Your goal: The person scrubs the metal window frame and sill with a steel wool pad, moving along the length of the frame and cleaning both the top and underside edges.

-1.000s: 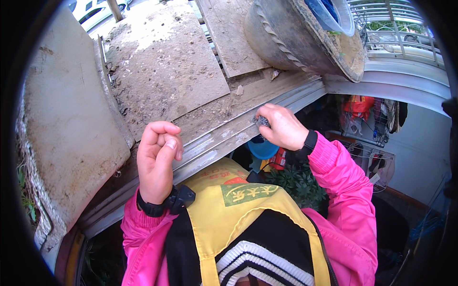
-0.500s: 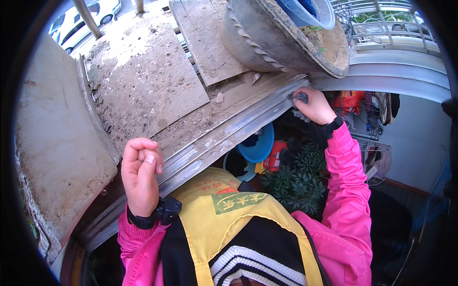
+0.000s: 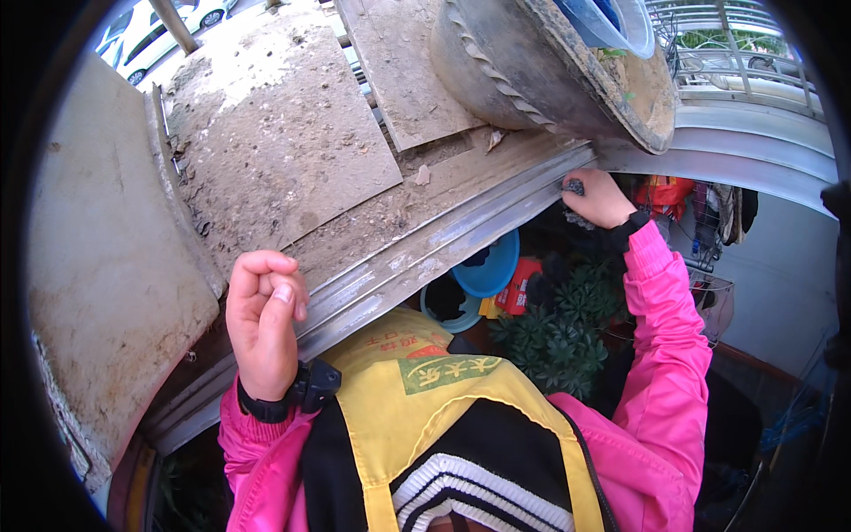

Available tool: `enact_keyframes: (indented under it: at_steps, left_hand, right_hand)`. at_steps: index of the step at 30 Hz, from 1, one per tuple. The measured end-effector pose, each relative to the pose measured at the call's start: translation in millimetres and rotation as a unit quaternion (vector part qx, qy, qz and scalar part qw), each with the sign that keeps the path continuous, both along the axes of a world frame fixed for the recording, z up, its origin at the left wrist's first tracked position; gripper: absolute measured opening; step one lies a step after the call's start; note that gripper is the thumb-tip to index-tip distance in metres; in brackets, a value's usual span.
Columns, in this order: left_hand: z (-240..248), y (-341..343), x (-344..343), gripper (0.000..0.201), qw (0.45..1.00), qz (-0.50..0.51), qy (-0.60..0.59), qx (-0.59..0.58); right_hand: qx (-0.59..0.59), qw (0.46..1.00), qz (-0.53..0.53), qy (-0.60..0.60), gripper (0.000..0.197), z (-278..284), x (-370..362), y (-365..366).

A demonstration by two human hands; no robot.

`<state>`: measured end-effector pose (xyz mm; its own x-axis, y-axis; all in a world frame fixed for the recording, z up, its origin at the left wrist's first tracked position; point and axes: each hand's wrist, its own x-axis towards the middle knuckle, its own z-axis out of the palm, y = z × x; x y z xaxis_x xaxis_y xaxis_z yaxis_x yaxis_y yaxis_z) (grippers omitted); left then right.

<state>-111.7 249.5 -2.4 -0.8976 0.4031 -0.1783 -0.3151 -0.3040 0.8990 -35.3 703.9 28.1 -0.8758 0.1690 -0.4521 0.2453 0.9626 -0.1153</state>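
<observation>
My right hand (image 3: 601, 200) is closed around a grey wad of metal-looking scouring mesh (image 3: 575, 187), most of it hidden by the fingers. It presses near the far right end of a ridged metal window track (image 3: 443, 244), whose surface has worn whitish patches. My left hand (image 3: 264, 319) is raised over the near left part of the track, palm side toward me. Its fingers are curled in with the thumb near them, and nothing shows in them. Whether it touches the track I cannot tell.
Beyond the track are dirt-covered boards (image 3: 284, 151) and a large brown pot (image 3: 532, 75) with a plastic tub (image 3: 612, 25) in it. A stained panel (image 3: 115, 257) stands left. Below are a leafy plant (image 3: 558, 346), a blue basin (image 3: 493, 270) and a red packet (image 3: 517, 288).
The view has shifted slightly, so the pot, boards and track appear farther right. My right hand has turned a little at the track's end, still gripping the mesh. My left hand keeps its curled pose.
</observation>
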Motion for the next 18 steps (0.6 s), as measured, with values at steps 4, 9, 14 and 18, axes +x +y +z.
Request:
enact_keyframes:
  at_steps: [4,9,14,18]
  left_hand:
    - [0,-1,1,0.014,1.000,-0.001,-0.004,0.010]
    - [2,-4,1,0.015,1.000,-0.006,-0.005,0.023]
    - [0,-4,2,0.015,0.997,-0.023,-0.004,0.068]
    - [-1,-5,3,0.014,0.996,-0.033,0.003,0.077]
  right_hand:
    - [-0.012,0.996,0.087,0.031,0.023,2,0,-60]
    - [-0.082,0.990,0.111,0.018,0.016,1,-8,-120]
    - [-0.120,0.982,0.133,0.055,0.014,-2,-7,-161]
    - [-0.123,0.983,0.127,0.045,0.014,-5,-8,-184]
